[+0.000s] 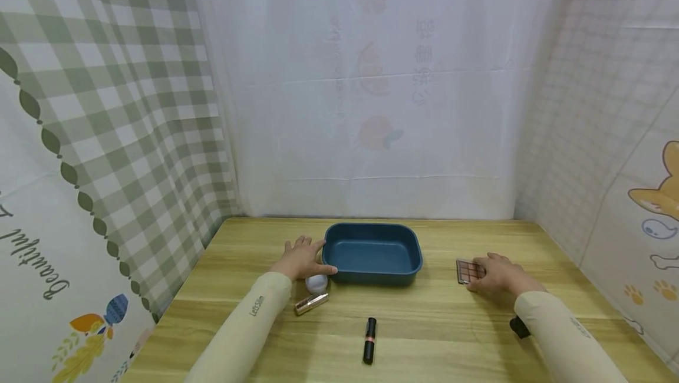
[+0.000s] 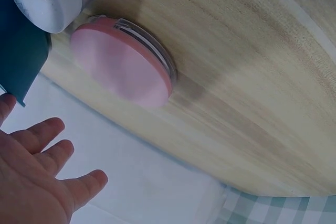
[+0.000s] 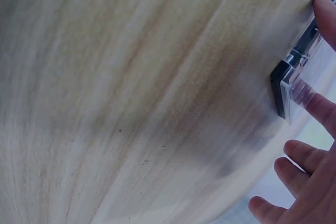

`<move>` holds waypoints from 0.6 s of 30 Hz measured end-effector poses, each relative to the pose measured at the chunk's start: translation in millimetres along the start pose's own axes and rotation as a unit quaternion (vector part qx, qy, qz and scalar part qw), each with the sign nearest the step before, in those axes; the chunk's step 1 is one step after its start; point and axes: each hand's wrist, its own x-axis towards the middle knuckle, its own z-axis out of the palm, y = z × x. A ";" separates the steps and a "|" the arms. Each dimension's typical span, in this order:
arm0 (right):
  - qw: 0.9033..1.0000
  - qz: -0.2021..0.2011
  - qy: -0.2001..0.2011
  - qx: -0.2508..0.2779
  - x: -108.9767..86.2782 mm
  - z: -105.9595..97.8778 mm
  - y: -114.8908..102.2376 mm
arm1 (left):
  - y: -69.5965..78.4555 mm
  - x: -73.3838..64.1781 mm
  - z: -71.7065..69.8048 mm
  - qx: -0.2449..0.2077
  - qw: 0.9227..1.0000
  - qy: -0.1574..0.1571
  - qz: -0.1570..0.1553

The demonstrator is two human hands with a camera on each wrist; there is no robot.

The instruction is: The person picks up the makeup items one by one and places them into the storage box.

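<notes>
My left hand [image 1: 302,260] is at the left end of a dark blue rectangular box [image 1: 371,277], fingers spread, thumb over its front left corner. Under that wrist are a white rounded object [image 1: 316,284] and a gold lipstick tube [image 1: 311,303]. The left wrist view also has a pink round compact [image 2: 123,64], hidden by the hand in the head view. My right hand [image 1: 501,277] pinches an eyeshadow palette [image 1: 467,272] between thumb and index finger at its edges, the other fingers apart from it. The palette's clear lid [image 3: 302,95] shows in the right wrist view.
A black lipstick tube [image 1: 369,340] with a pinkish band lies in front of the box. Beside the right sleeve is a small black object [image 1: 520,327], partly covered. The wooden table [image 1: 424,336] is bounded by a white curtain [image 1: 371,194] behind and patterned cloth at both sides.
</notes>
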 end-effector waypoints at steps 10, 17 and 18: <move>1.000 0.006 -0.008 0.005 -0.2 -4.1 -4.0 | 1.4 -2.2 -2.0 -0.015 1.000 -0.002 -0.006; 1.000 -0.001 0.003 -0.004 -0.2 -3.9 -6.8 | 1.4 -3.3 -3.4 -0.016 1.000 -0.004 -0.006; 1.000 0.000 0.004 -0.004 0.1 -3.7 -7.4 | 1.6 -3.5 -3.6 -0.016 1.000 -0.004 -0.006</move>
